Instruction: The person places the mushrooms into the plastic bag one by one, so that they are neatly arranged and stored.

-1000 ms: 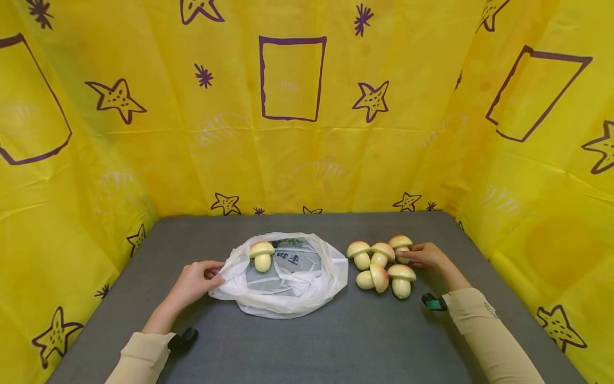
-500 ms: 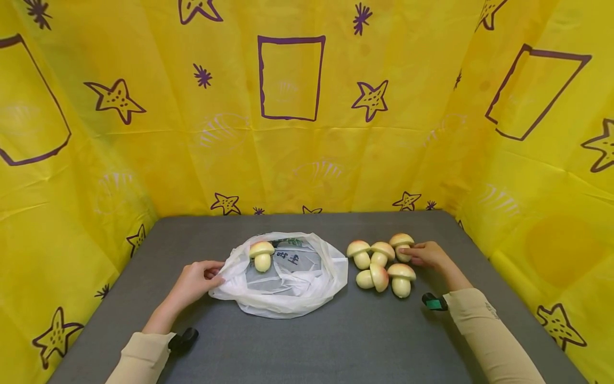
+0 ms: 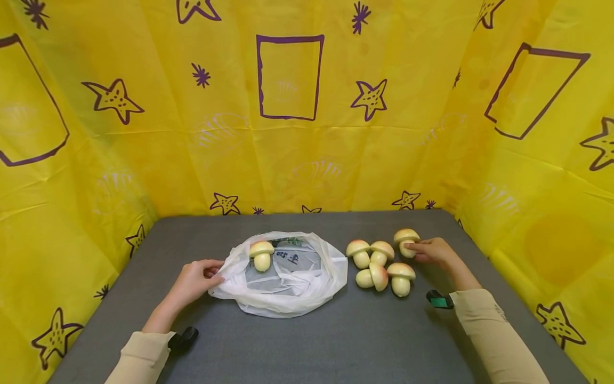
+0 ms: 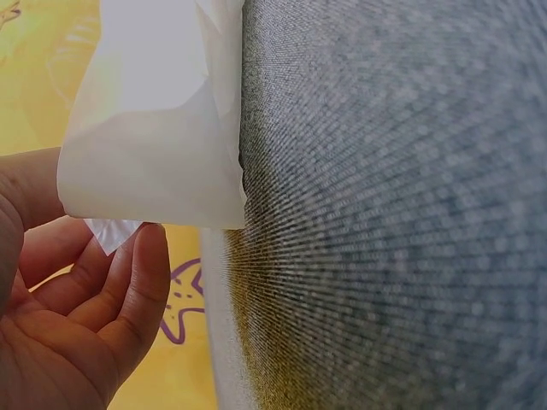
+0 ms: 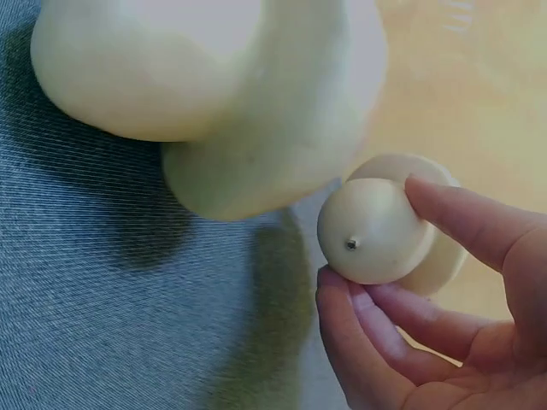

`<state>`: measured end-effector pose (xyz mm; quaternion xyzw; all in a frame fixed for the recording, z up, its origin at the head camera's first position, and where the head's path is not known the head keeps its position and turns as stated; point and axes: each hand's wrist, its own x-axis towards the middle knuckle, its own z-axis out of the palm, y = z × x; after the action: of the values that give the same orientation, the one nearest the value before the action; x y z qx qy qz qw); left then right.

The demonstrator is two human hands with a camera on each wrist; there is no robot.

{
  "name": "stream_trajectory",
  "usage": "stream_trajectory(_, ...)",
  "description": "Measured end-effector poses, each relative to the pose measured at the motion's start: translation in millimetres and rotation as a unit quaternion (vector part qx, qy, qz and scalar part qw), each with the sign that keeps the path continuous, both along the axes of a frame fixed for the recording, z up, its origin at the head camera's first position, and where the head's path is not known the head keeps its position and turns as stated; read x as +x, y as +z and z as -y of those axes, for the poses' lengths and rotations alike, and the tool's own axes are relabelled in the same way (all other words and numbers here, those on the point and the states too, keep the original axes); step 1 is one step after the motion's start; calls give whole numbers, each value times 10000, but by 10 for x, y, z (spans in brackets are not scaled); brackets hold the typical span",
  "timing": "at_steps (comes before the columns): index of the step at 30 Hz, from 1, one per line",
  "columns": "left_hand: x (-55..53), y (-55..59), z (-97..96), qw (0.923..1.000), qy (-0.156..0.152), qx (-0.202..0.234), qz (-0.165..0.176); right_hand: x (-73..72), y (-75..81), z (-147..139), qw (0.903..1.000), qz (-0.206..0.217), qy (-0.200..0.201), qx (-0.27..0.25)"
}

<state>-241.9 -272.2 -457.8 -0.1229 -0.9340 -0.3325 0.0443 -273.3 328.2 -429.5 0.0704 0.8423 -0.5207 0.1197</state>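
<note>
White bag (image 3: 292, 305), 1, pinched by left hand (image 3: 198, 279) | mushrooms (image 3: 401, 272): 1 inside, 4 beside, right hand (image 3: 433, 250) grips 1

Bag (image 3: 297, 306) left of centre on the table (image 3: 307, 352), mushrooms to its right, one hand at each outer side.
Inside the bag, toward its far left, lies one mushroom (image 3: 261, 257); the left hand (image 3: 194, 282) pinches the bag's left edge. Right of the bag, four mushrooms sit on the table: far left (image 3: 357, 250) and far right (image 3: 381, 252), with near left (image 3: 371, 277) and near right (image 3: 401, 279) before them. Just right of the far pair, the held mushroom (image 3: 406, 234) is in the right hand (image 3: 436, 253). A cloth backdrop (image 3: 288, 152) hangs behind the table.
</note>
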Motion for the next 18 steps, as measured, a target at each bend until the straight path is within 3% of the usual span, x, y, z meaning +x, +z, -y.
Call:
stream_trajectory(9,-12,-5,4,10000,17,-37,33,92,151,14,9998,10,-5,-204)
stream_trajectory(18,-5,-7,-2,10000,28,-1,-75,158,264,44,10000,0,59,74)
